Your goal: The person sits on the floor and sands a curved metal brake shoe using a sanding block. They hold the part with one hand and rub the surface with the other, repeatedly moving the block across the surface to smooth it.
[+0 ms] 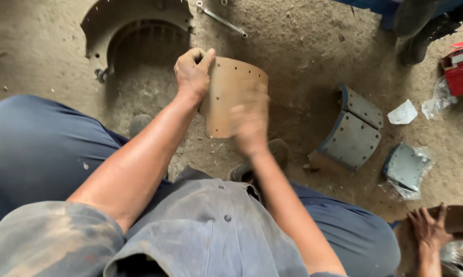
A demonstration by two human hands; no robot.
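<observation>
A curved brown brake lining [226,92] with rows of small holes stands upright in front of me. My left hand [191,69] grips its upper left edge, thumb on the outer face. My right hand [250,123] is blurred by motion and lies against the lining's right lower face; whether it grips is unclear. Both forearms reach out over my blue trousers and grey shirt.
A metal dust shield [134,31] lies on the dirt floor at the back, a wrench [221,19] beside it. A blue brake shoe with grey linings [352,128] and a wrapped lining [407,166] lie right. Another person's hand [429,228] holds a brown lining at lower right. A red box [461,69] sits far right.
</observation>
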